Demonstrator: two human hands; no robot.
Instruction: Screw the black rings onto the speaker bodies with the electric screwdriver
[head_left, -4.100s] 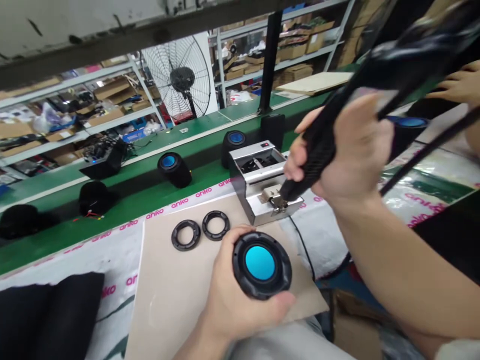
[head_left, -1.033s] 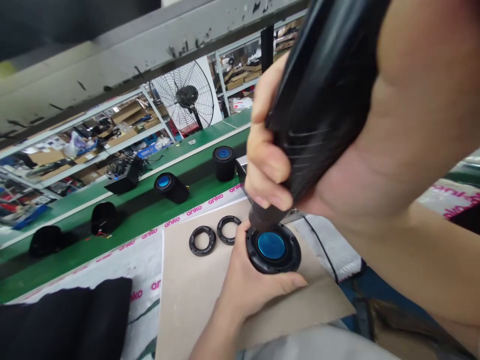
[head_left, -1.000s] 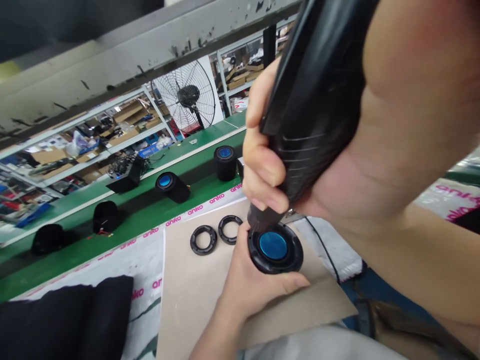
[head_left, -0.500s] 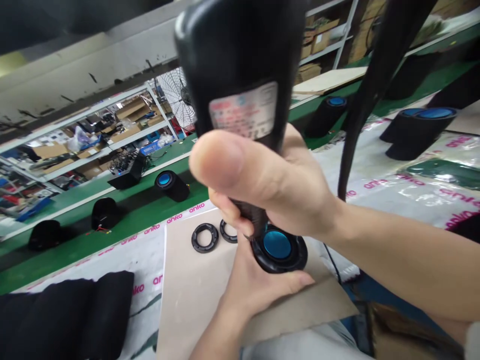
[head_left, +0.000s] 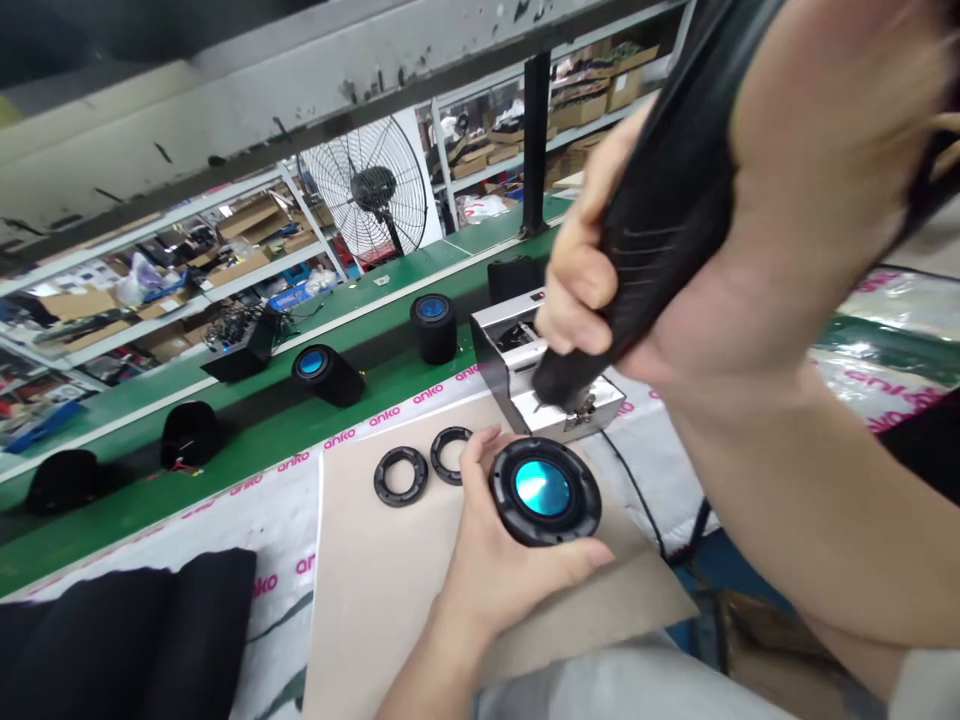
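Note:
My left hand [head_left: 495, 550] is wrapped round a black speaker [head_left: 585, 490], whose shiny blue cone faces up inside a black ring. High on the right, my right hand [head_left: 780, 230] grips a black electric screwdriver [head_left: 667, 240] that slants down to the left. Its lower end is over the front of a metal screw feeder [head_left: 495, 350]; whether the tip touches a screw there, I cannot tell. Two loose black rings, one nearer [head_left: 400, 477] and one partly behind my left fingers [head_left: 448, 450], lie flat on the beige board [head_left: 367, 580].
Black speakers with blue tops [head_left: 433, 325] stand or lie along the green conveyor belt [head_left: 375, 370] beyond the bench. Folded black cloth [head_left: 135, 630] lies at the lower left. A fan [head_left: 371, 190] and loaded shelves [head_left: 247, 230] are behind. A black cable [head_left: 637, 490] runs from the feeder.
My right hand has lifted the screwdriver off the speaker and moved it up and right to the screw feeder, which has come into view. My left hand still holds the speaker.

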